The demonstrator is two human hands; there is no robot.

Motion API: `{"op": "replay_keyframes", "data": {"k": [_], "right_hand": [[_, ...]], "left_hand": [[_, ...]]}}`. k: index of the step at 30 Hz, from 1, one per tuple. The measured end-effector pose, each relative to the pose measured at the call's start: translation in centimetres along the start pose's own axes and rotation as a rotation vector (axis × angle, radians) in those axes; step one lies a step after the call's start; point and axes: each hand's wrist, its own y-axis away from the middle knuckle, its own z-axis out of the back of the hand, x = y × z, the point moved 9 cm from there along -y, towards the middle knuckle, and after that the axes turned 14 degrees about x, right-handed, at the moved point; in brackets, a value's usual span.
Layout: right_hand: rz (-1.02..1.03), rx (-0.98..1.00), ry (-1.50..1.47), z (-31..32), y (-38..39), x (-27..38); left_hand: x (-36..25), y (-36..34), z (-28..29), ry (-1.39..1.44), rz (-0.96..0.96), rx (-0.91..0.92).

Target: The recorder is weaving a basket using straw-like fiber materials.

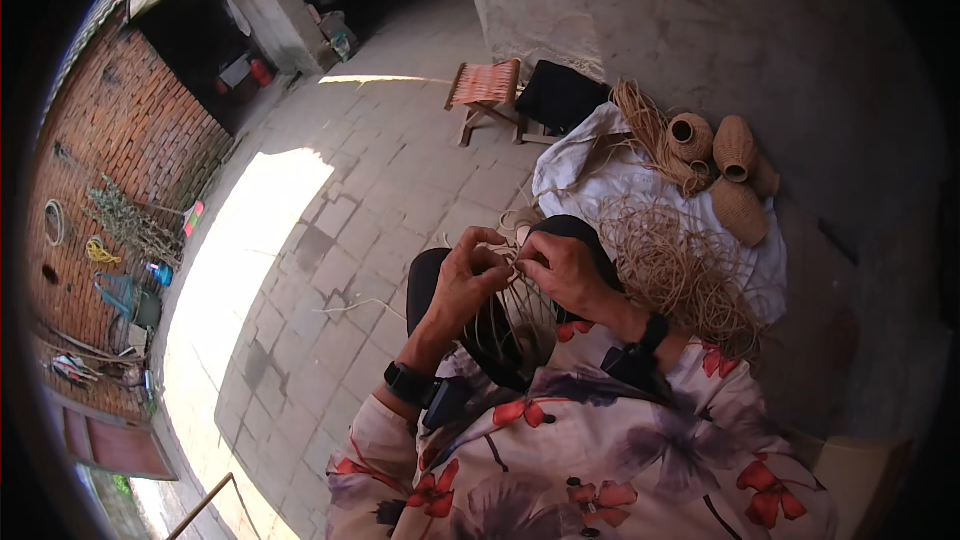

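Between my knees, a bundle of thin tan cords hangs and fans out below my fingers. My left hand is closed, thumb and fingertips pinching the cords near their top. Close beside it, my right hand pinches the same cords, its fingertips almost meeting the left ones. How the strands cross between the fingertips is too small to make out. A loose cord end sticks out to the left, over the paving.
To the right, a white cloth carries a tangled heap of tan cord, a straighter cord bundle and several woven vase-shaped baskets. A folding stool and a black item stand ahead. A brick wall rises far left.
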Motion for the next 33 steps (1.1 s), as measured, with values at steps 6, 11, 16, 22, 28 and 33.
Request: {"op": "replay_keyframes", "data": {"k": [6, 11, 16, 22, 28, 33], "right_hand": [[0.053, -0.012, 0.031, 1.5, -0.8, 0.8], [0.282, 0.009, 0.188, 0.7, -1.9, 4.2], [0.495, -0.318, 0.522, 5.1, -1.7, 10.5], [0.264, -0.310, -0.275, 22.5, -2.8, 10.9], [0.155, -0.796, -0.629, 43.9, 8.9, -0.3], [-0.491, -0.669, 0.912, 46.8, 18.5, -9.7]], "left_hand": [[-0.2, 0.5, 0.2, 0.245, -0.015, -0.063], [-0.6, 0.6, -0.3, 0.388, -0.039, 0.010], [-2.2, 0.0, -1.4, 0.003, -0.134, 0.188], [-3.4, 0.2, -2.2, -0.555, -0.101, 0.204], [-4.2, 0.1, -1.1, -0.476, -0.147, 0.168], [-3.1, 0.4, 3.1, -0.286, -0.051, 0.108]]}}
